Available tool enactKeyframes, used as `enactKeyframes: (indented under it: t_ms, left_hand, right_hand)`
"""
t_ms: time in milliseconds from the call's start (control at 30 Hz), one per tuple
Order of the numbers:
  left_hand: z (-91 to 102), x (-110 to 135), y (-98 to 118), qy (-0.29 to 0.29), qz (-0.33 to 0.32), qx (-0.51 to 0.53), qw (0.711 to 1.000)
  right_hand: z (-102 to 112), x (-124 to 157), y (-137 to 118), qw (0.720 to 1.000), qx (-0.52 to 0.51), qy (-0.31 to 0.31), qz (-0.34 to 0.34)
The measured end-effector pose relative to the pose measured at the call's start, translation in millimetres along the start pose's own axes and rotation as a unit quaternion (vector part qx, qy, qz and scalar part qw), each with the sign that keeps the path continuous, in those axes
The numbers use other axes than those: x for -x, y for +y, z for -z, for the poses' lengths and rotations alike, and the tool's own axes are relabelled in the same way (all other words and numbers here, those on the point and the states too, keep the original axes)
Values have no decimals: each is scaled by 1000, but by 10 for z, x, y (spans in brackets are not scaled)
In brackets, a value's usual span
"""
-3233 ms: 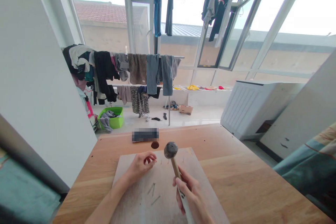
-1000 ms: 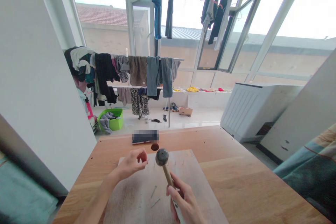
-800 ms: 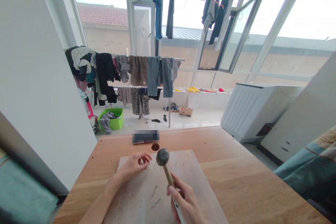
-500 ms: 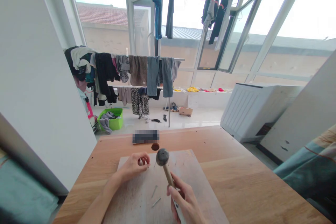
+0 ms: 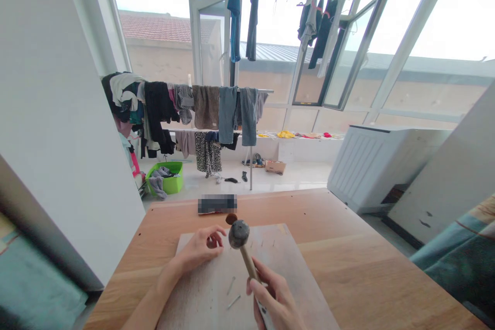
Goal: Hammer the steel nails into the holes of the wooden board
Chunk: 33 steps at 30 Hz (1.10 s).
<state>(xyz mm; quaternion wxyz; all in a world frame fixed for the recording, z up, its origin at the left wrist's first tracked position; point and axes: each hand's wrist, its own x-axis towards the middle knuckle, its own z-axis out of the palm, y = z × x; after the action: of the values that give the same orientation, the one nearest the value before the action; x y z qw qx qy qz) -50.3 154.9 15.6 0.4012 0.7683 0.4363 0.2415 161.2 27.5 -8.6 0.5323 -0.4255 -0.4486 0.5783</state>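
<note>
Laundry (image 5: 205, 107) hangs beyond the wooden table (image 5: 348, 258), where, through the head camera, I see a pale board (image 5: 201, 294) lying flat. My right hand (image 5: 273, 291) wraps the handle of the hammer (image 5: 248, 264). My left hand (image 5: 203, 247) curls at the board's far left; I can't tell whether its fingertips pinch anything. Thin upright nails (image 5: 262, 243) stand toward the far edge; two loose nails (image 5: 234, 301) lie nearer the camera. I'd judge short, square taps best, with left fingers clear of the hammer head.
</note>
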Motion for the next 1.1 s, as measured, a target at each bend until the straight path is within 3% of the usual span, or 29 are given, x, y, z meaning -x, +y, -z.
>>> enactKeyframes:
  t_ms: [267,600,733,833,967,1100]
  left_hand:
    - [-36,-31,-92,23,-33,-35,999]
    - [-1,-6,-3,-3,-36,-14,999]
    - [138,58,88,-11,-1,-96,995]
    - [165,150,277,-59,13,-187,980]
    - [-107,260,582,-135,7,-291,947]
    - [-469,284,723,-151,-36,-352,923]
  right_hand:
    - [-255,-113,97,1000,-4,-11,-27]
    - [-206,-126,215,999,-15,-21,-34]
    - [-188,-108,121,999,-22,-21,-17]
    - [-154,-98,20,1000,-22,-7,-2]
    - [-117,-108,-67,998,-33,43,8]
    - [-115,-116,-91,999,-31,44,6]
